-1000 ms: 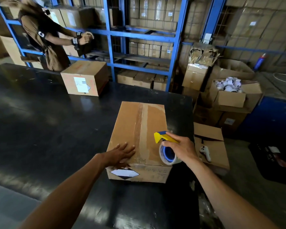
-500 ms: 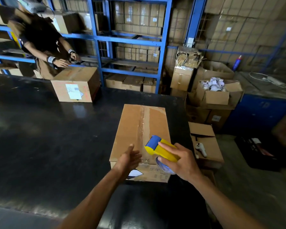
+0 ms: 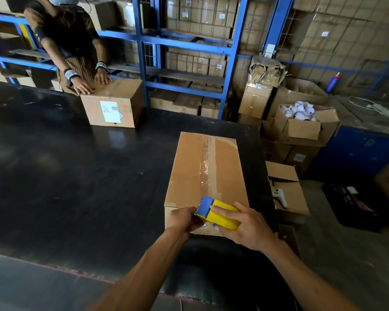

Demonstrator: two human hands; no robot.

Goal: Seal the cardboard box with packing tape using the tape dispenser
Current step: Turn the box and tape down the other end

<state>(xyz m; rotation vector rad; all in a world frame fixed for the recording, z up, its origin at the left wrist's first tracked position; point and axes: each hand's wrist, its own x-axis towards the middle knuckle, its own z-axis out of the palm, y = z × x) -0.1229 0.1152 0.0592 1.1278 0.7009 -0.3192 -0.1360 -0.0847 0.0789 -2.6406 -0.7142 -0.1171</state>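
Note:
A closed cardboard box (image 3: 206, 167) lies lengthwise on the black table (image 3: 76, 176), with clear tape along its top seam. My right hand (image 3: 245, 225) grips a yellow and blue tape dispenser (image 3: 218, 213) at the box's near top edge. My left hand (image 3: 184, 218) is curled against the dispenser's blue front end, over the box's near face. Whether its fingers pinch the tape end is hidden.
Another person leans on a second box (image 3: 114, 105) at the table's far side. Blue shelving (image 3: 189, 48) with cartons stands behind. To the right, off the table, sit stacked cartons, an open box of white rolls (image 3: 301, 122), and a white controller (image 3: 280, 196) on a low box.
My left hand left the box top and closed in on the dispenser's front. The dispenser dropped to the near top edge. The other person put both hands on the far box.

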